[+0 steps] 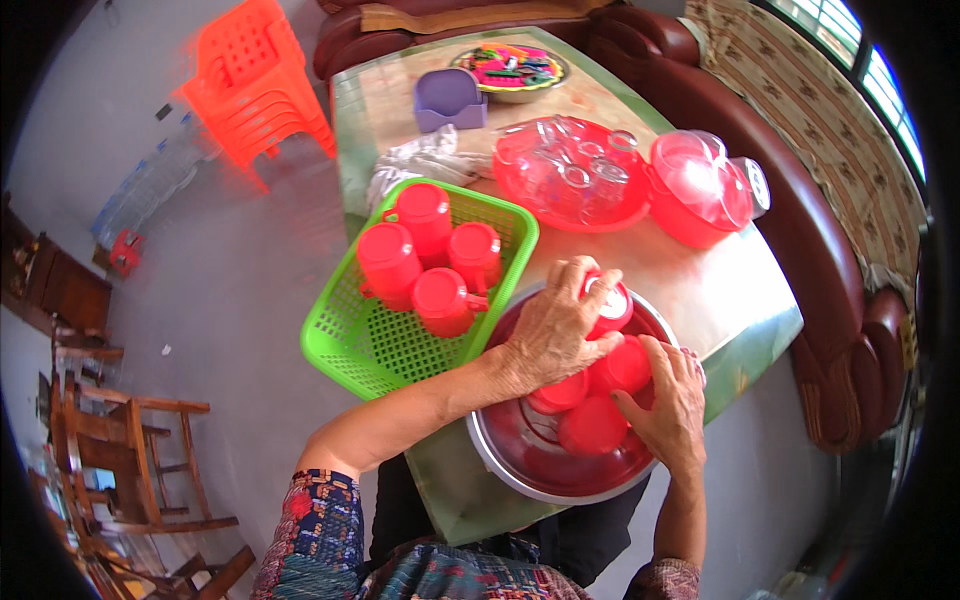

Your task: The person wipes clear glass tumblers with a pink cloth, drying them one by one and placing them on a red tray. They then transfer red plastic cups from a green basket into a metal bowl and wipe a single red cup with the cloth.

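Observation:
A metal basin [525,484] with a dark red inside stands at the near corner of the table, holding several red plastic cups. My left hand [559,326] reaches across it and grips a red cup [613,307] with a pale round patch, at the far side. Against another red cup [624,366], my right hand [670,405] has its thumb and fingers around the near right side. Two more red cups, one nearer me [592,426] and one to the left [559,394], sit close by. Left of the basin, a green plastic basket [337,337] holds several upside-down red mugs [442,300].
Farther back are a red tray [637,214] of clear glasses, a red container [694,232] with clear lids or bowls, a white cloth [420,159], a purple holder [450,105] and a dish [517,96] of colourful items. Stacked orange stools [255,90] and a leather sofa [757,172] flank the table.

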{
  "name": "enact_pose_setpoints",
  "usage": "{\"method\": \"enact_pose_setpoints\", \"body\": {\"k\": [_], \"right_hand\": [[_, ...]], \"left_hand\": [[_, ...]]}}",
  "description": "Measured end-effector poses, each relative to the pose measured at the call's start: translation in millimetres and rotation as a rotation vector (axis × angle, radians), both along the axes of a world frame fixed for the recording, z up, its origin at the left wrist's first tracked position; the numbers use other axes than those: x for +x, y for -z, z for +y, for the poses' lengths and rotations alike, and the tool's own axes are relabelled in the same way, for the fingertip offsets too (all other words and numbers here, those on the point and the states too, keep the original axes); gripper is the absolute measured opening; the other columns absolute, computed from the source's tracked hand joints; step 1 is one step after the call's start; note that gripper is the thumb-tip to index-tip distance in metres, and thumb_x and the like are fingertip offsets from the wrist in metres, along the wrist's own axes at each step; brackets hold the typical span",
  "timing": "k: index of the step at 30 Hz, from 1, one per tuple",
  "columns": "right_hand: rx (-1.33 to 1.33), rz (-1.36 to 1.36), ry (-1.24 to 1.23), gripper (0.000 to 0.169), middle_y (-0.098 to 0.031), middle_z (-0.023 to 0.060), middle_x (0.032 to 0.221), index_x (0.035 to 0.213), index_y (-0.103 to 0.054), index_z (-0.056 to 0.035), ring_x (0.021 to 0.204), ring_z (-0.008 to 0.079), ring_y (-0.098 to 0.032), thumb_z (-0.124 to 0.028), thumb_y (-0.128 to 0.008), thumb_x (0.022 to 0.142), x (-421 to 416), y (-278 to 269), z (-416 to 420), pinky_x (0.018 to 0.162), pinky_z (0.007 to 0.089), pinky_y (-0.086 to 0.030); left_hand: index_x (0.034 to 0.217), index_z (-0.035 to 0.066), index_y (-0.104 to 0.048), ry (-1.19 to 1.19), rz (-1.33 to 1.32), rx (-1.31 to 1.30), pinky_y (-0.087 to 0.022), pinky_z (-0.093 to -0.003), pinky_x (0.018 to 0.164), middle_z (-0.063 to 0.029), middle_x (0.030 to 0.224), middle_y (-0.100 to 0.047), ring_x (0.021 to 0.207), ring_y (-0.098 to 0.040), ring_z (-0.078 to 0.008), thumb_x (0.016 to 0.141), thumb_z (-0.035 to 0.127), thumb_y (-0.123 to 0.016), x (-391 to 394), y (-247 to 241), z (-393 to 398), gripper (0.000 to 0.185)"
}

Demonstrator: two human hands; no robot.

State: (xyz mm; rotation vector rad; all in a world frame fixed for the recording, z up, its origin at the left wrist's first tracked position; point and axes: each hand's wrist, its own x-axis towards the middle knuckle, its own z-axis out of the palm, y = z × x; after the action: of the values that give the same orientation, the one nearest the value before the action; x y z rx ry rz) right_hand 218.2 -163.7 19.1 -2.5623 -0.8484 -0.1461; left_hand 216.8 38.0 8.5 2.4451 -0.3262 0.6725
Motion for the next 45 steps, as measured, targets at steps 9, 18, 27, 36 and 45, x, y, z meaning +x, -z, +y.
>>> {"method": "enact_pose_setpoints", "body": {"k": [9,18,27,36,45], "right_hand": [[0.185,0.0,-0.072,0.061,-0.051,0.018,0.123,0.121,-0.055,-0.0048,0.112,0.0354,-0.05,-0.016,-0.078,0.065,0.9,-31.9,29.7,0.092,0.0452,-0.043],[0.028,-0.154,-0.465,0.044,-0.055,0.0103,0.11,0.112,-0.056,-0.0087,0.1,0.0305,-0.054,-0.025,-0.07,0.073,12.3,-35.7,149.9,0.077,0.0442,-0.043],[-0.125,-0.154,-0.457,0.053,-0.055,0.0117,0.099,0.109,-0.057,-0.0037,0.094,0.0288,-0.055,-0.029,-0.074,0.065,11.7,6.6,228.5,0.07,0.0449,-0.045],[-0.058,-0.246,-0.473,0.04,-0.054,0.0106,0.093,0.098,-0.058,-0.0035,0.091,0.0299,-0.054,-0.022,-0.072,0.066,4.8,18.5,226.0,0.065,0.0443,-0.045],[0.21,-0.068,-0.469,0.069,-0.053,0.0177,0.118,0.126,-0.051,-0.0033,0.112,0.036,-0.05,-0.021,-0.077,0.065,2.1,-66.8,153.2,0.092,0.0448,-0.044]], "left_hand": [[0.126,0.005,-0.05,-0.171,-0.095,0.051,-0.041,-0.045,0.098,-0.0192,0.13,-0.04,0.118,-0.044,-0.0375,0.071,0.022,-0.077,-41.1,-29.1,43.1,0.064],[0.137,0.004,-0.03,-0.555,0.193,-0.047,-0.037,-0.0437,0.105,-0.0217,0.133,-0.034,0.124,-0.039,-0.0381,0.057,0.017,-0.085,-81.2,-20.6,170.6,0.097],[0.133,0.005,-0.029,-0.427,0.237,-0.277,-0.043,-0.0438,0.096,-0.0209,0.123,-0.05,0.117,-0.05,-0.0386,0.059,0.019,-0.085,-79.4,18.0,191.7,0.093],[0.133,0.006,-0.026,-0.394,0.141,-0.264,-0.045,-0.0447,0.093,-0.0214,0.123,-0.05,0.113,-0.052,-0.0396,0.061,0.017,-0.085,-81.0,31.1,190.8,0.094],[0.136,0.008,-0.021,-0.247,0.082,-0.493,-0.045,-0.0406,0.097,-0.0157,0.124,-0.046,0.112,-0.052,-0.0285,0.06,0.008,-0.082,-87.5,32.9,198.3,0.097]]}}
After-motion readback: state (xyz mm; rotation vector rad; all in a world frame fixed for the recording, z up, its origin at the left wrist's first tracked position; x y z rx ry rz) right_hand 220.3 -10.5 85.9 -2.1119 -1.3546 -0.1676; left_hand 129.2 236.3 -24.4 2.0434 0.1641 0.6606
